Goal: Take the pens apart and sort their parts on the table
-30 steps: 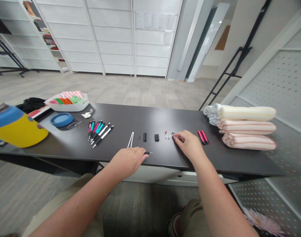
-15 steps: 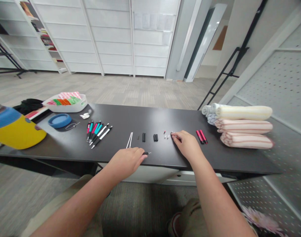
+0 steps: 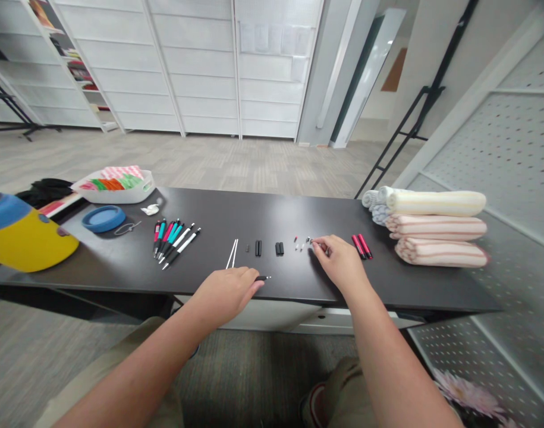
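Gripping a slim black pen part (image 3: 263, 277) in the left hand (image 3: 222, 295), white tip poking out past the fingers, just inside the front edge of the black tabletop (image 3: 236, 214). Right hand (image 3: 340, 261) curling over the end of a row of tiny red and silver pen bits (image 3: 301, 244), fingers resting at or on one of them; probably pinching it, though too small and too covered to be sure.

Laying out the stripped parts across the middle: two white rods (image 3: 231, 254), a small dark bit (image 3: 247, 248), two pairs of black barrels (image 3: 258, 248) (image 3: 279, 248). Leaving a fan of whole-looking black, pink and teal pens (image 3: 176, 242) untouched at left, two red pens (image 3: 361, 246) at right, so more parts look to be coming out of that lot.

Versus the earlier frame: hands barely shifting, parts row unchanged, whole view drifting slightly left and up with the head.
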`<state>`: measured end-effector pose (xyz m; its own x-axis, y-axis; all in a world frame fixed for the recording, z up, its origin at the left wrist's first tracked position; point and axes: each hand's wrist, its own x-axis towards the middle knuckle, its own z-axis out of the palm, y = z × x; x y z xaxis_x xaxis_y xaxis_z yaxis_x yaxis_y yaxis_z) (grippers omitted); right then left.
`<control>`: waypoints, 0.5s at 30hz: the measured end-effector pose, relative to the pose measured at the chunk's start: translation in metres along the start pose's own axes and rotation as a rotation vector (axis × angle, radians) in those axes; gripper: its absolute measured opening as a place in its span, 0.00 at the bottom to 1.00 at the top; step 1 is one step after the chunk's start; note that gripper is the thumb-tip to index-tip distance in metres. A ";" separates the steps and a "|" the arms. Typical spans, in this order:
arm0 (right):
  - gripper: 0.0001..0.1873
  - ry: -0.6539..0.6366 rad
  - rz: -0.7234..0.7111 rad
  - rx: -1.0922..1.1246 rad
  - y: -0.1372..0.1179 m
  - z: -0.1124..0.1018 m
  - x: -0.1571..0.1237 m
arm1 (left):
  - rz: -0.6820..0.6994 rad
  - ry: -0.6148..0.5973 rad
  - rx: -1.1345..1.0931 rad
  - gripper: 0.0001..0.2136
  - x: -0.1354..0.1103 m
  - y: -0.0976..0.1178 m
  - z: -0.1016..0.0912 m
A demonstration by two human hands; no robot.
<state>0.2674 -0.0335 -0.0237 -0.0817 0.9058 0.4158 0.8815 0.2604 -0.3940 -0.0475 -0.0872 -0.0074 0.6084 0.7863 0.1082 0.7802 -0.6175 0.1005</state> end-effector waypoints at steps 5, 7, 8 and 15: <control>0.13 0.133 0.099 -0.054 0.006 -0.013 -0.003 | 0.003 -0.005 -0.005 0.16 -0.001 -0.002 0.001; 0.14 0.226 0.197 -0.157 0.015 -0.025 -0.005 | 0.009 0.004 -0.006 0.16 -0.002 -0.003 0.003; 0.15 0.265 0.251 -0.228 0.021 -0.031 -0.006 | 0.014 0.014 -0.006 0.15 -0.003 -0.003 0.003; 0.16 0.082 0.519 -0.368 0.085 -0.053 -0.013 | 0.060 0.086 -0.001 0.13 0.001 0.008 0.000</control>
<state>0.3685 -0.0410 -0.0192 0.4218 0.8507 0.3136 0.8998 -0.3503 -0.2599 -0.0408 -0.0908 -0.0069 0.6389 0.7432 0.1987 0.7428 -0.6631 0.0919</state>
